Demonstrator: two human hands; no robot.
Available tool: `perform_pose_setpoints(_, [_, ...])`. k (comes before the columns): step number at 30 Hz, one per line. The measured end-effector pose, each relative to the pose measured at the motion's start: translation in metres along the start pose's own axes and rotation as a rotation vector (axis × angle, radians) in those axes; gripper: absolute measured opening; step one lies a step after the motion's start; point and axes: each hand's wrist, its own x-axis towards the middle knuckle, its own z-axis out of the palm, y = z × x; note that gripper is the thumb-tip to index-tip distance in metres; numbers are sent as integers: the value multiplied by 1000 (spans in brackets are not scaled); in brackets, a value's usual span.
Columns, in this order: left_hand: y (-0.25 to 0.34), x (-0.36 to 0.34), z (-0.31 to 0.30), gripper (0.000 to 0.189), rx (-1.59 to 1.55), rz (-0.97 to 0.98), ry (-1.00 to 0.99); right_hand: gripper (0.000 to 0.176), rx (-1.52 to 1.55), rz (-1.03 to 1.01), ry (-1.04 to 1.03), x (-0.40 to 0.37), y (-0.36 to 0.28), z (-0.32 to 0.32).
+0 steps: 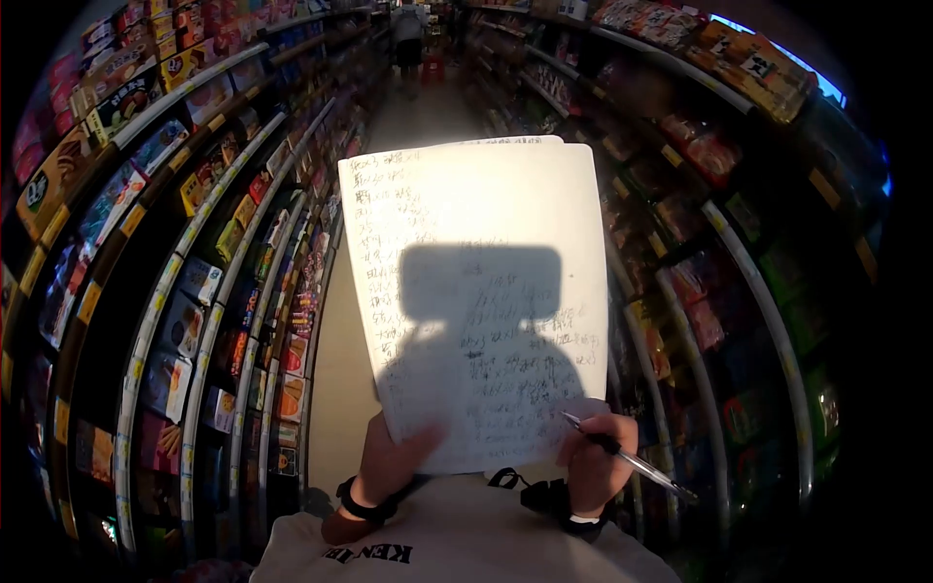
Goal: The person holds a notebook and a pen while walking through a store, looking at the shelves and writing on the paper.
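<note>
Head view. Nearest the body, the left hand (pixel 389 457) is closed on the lower left corner of a handwritten sheet (pixel 476 291). The right hand (pixel 598 457) is clenched around a pen (pixel 653 473), whose tip is set at the sheet's lower right edge, with the barrel slanted down and rightward. The sheet's long axis is directed away from the body, along the aisle. Stocked shelves (pixel 194 253) are seen on both sides, and a person (pixel 408 29) far off.
</note>
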Motion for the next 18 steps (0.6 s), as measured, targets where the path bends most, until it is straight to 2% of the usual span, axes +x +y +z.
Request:
perform_pose_setpoints(3, [-9,67,2,31,-19,-17,-14,21,-44,106,-16,55,38,-5])
perform_pose_setpoints(5, [-17,114,-3,32,19,-75,5,20,-43,85,-19,92,70,-4])
perform_pose_setpoints(10, [-37,245,-26,31,40,-55,69,18,-50,39,-41,192,157,11])
perform_pose_setpoints(14, [-21,360,-47,28,42,-64,114,19,-19,6,-60,297,207,48])
perform_pose_setpoints(17, [-3,451,-53,28,-20,78,127,20,-103,-146,-162,378,248,67])
perform_pose_setpoints(18, [-2,477,-57,28,-22,113,132,20,-88,-126,-151,402,261,72])
